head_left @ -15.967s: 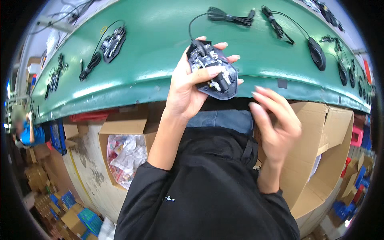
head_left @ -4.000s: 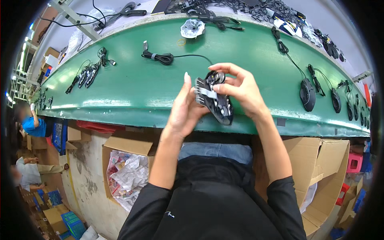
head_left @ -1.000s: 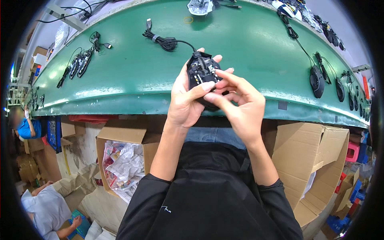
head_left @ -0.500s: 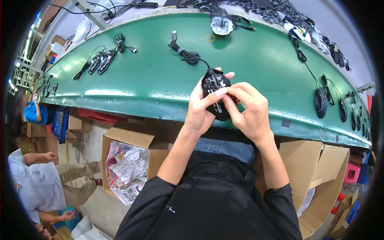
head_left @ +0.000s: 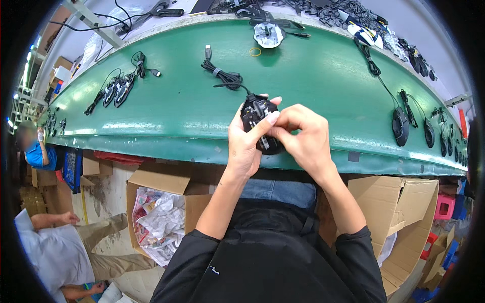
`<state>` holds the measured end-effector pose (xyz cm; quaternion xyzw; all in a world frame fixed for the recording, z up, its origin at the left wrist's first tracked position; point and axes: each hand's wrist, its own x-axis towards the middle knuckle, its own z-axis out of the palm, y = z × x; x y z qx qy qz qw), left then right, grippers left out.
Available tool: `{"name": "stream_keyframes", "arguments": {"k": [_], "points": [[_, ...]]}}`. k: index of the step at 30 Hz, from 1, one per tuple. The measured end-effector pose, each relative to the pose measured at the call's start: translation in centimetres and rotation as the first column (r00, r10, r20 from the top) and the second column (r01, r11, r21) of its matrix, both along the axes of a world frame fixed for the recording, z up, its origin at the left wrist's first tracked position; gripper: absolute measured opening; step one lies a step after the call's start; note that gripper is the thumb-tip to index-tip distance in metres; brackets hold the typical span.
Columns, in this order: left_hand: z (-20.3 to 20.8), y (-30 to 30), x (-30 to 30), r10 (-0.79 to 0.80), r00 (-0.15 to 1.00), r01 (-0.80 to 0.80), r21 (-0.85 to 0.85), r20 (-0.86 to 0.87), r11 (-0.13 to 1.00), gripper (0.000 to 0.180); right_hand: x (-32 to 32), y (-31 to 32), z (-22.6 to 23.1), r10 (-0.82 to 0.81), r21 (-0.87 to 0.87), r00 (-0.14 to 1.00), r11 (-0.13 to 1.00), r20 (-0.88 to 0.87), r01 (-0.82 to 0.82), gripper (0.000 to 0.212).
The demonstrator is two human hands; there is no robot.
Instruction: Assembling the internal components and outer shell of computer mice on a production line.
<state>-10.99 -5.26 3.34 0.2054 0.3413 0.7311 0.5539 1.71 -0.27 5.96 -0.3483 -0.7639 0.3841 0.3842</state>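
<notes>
Thing: black plastic computer mouse body, open-topped with its inner parts showing (head_left: 258,123), held up in both hands above the near edge of the green curved surface (head_left: 166,108).
Left hand (head_left: 246,146): curled around the left flank and underside of the mouse, thumb laid across its top.
Right hand (head_left: 301,136): closed narrowly, fingertips pinched at the lower right of the mouse interior; what they pinch is too small to tell.
Cable: thin black cord runs from the mouse's front to a tied black bundle with a plug end (head_left: 221,76) lying on the surface.
Handling: likely light and stiff, a hard shell; the exposed board and small parts look fragile, so pressure belongs on the outer shell, not inside.
Hold: best by the two side walls, as the left hand does; the trailing cord may tug.
Nearby: finished black mice in a row (head_left: 400,125) at right; cardboard box of white crumpled wrappers (head_left: 156,222) below.
</notes>
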Motion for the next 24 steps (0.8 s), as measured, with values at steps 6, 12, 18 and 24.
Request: {"name": "stream_keyframes", "arguments": {"k": [6, 12, 18, 24], "points": [[0.6, -1.1, -1.1, 0.013, 0.976, -0.031, 0.083, 0.216, 0.996, 0.051, -1.9, 7.6, 3.6, -0.061, -0.187, 0.992, 0.979, 0.113, 0.081, 0.027], [0.2, -0.6, -0.7, -0.065, 0.961, 0.034, 0.117, 0.269, 0.993, 0.053, -6.2, 23.4, -1.9, -0.277, -0.100, 0.836, 0.926, 0.474, 0.364, 0.052], [0.1, -1.1, -1.2, -0.093, 0.942, 0.056, 0.121, 0.324, 0.991, 0.054, 0.1, 16.4, 1.2, -0.279, -0.419, 0.950, 0.853, 0.138, 0.311, 0.028], [-0.1, -1.0, -1.1, -0.129, 0.983, 0.119, 0.086, 0.127, 0.989, 0.054, 2.8, 1.8, 0.8, -0.251, 0.027, 0.961, 0.968, 0.117, 0.250, 0.040]]}}
